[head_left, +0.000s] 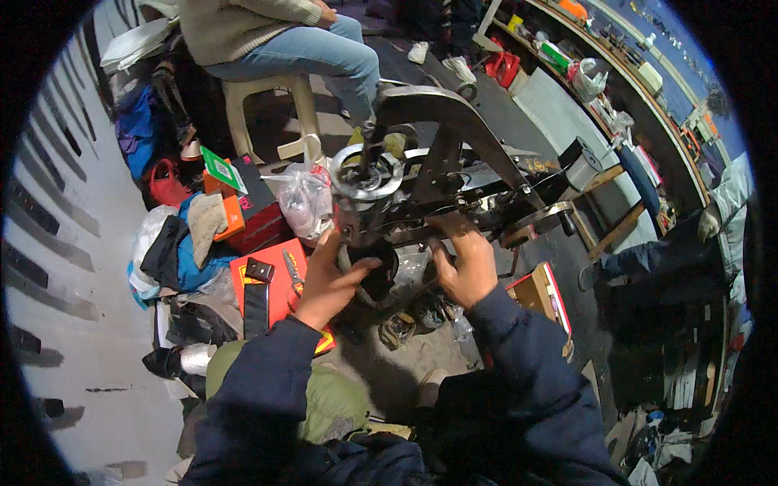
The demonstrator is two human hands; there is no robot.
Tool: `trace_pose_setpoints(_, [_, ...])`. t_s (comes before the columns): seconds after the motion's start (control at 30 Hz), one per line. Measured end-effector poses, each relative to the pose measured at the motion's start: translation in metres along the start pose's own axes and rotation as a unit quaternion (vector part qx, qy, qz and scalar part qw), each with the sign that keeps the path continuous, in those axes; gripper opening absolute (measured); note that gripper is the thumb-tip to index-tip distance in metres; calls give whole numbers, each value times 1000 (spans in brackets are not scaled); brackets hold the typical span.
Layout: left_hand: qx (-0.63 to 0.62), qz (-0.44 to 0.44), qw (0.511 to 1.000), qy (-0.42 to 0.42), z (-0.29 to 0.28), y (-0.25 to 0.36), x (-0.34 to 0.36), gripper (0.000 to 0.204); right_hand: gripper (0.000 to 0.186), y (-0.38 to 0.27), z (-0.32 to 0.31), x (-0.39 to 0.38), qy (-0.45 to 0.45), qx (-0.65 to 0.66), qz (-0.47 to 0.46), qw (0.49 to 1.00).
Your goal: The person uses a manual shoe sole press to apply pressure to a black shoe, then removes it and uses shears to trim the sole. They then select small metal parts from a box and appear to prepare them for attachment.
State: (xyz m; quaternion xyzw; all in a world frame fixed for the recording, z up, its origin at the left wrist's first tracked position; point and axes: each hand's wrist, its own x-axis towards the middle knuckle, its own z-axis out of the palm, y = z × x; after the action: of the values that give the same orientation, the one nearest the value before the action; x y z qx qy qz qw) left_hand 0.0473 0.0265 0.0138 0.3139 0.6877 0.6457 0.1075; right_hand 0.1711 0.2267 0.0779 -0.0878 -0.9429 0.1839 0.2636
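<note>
A black metal sewing machine with a ring-shaped top fitting stands before me. Under its head, my left hand holds a dark hollow item with a pale rim, possibly footwear, thumb across its side. My right hand grips the same item from the right, fingertips beside the machine's lower arm; the exact contact is partly hidden. A plastic bag is left of the head. Scissors and a small dark object lie on a red box.
A seated person on a plastic stool is at upper left; another person's gloved hand shows at right. Piled cloth and bags lie left beside a slotted pale wall. Cluttered shelves run along the upper right. An open box lies right.
</note>
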Motion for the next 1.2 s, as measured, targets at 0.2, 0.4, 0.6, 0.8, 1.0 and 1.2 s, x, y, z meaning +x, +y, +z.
trace_pose_setpoints(0.2, [49,31,993,105,15,-11,-14,49,53,-78,-64,-5,-29,176,-66,982])
trace_pose_setpoints(0.4, [87,62,985,134,19,-15,-14,52,43,-108,-97,42,-90,-93,-74,989])
trace_pose_setpoints(0.6, [-80,26,993,84,17,-12,-19,47,31,-115,-76,40,-92,-12,-95,991])
trace_pose_setpoints(0.8, [-9,-1,994,107,13,-7,-21,48,29,-54,-47,-24,40,223,32,973])
trace_pose_setpoints(1.0, [25,12,990,140,10,-1,-38,57,25,12,57,-150,-229,103,249,935])
trace_pose_setpoints(1.2, [116,69,974,183,15,0,-38,50,35,-27,164,-212,-411,166,145,885])
